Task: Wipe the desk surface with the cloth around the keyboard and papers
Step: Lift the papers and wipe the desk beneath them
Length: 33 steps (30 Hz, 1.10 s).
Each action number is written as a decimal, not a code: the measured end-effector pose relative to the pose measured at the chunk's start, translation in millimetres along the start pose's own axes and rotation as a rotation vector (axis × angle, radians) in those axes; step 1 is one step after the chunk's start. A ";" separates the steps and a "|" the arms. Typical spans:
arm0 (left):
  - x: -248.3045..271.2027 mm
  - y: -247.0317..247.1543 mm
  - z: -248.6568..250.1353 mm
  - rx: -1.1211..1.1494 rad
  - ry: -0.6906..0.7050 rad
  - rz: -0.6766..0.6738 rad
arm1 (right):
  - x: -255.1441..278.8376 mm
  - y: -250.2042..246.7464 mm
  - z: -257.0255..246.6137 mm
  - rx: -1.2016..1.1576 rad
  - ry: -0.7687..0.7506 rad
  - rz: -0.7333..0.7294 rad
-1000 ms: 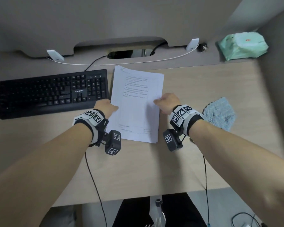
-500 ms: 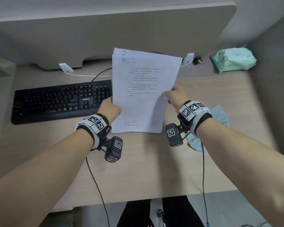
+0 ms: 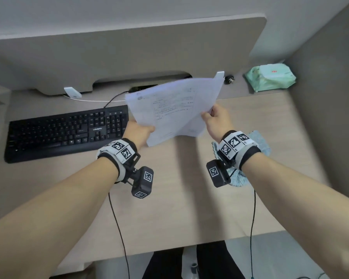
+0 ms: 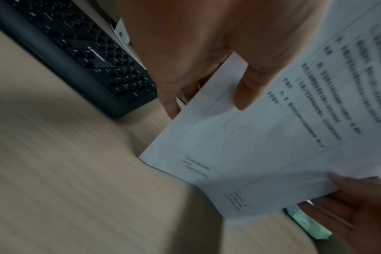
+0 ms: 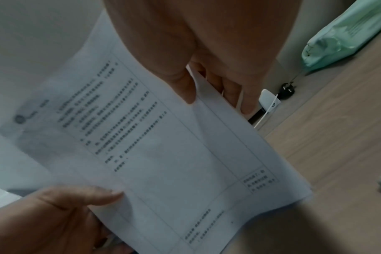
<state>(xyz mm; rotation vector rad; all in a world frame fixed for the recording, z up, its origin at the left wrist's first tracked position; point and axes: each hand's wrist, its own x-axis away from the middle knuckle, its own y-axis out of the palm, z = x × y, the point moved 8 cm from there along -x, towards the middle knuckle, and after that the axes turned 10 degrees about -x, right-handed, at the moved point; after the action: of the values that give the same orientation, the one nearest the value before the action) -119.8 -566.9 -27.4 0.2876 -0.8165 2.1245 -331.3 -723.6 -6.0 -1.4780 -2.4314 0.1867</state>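
Observation:
Both hands hold a thin stack of printed white papers [image 3: 173, 109] in the air above the light wood desk [image 3: 169, 208]. My left hand [image 3: 138, 131] pinches the stack's left edge, thumb on top, as the left wrist view shows [image 4: 239, 96]. My right hand [image 3: 216, 119] pinches the right edge, thumb on the printed side [image 5: 185, 86]. The papers [image 4: 272, 146] [image 5: 163, 146] are tilted, with the top corner toward the right. A black keyboard [image 3: 67, 131] [image 4: 87, 56] lies on the desk to the left. The blue cloth [image 3: 258, 141] lies on the desk, mostly hidden under my right wrist.
A green pack of wipes [image 3: 270, 77] [image 5: 346, 39] sits on the back ledge at right. White clips [image 3: 73, 92], a white cable and a dark plug [image 3: 229, 79] lie along the ledge under the grey partition [image 3: 129, 51]. A side wall closes the right.
The papers went from lying flat on the desk to being lifted in both hands, and have now tilted and shifted to the right. The cloth and keyboard have stayed put.

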 end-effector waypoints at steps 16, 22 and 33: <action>28.2 171.6 69.5 -0.349 0.168 -0.456 | -4.2 -213.1 26.7 0.121 0.193 0.365; 49.8 288.3 67.6 -1.147 0.524 -0.606 | 8.8 -308.8 86.3 0.285 0.365 0.412; 22.7 322.2 50.9 -1.507 0.534 -0.565 | -27.2 -354.2 168.0 0.571 0.580 0.248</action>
<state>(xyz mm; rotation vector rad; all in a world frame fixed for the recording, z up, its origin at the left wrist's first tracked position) -385.5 -730.9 -124.3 -0.7234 -1.4884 0.6092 -671.6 -906.0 -79.1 -1.3206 -1.5656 0.3999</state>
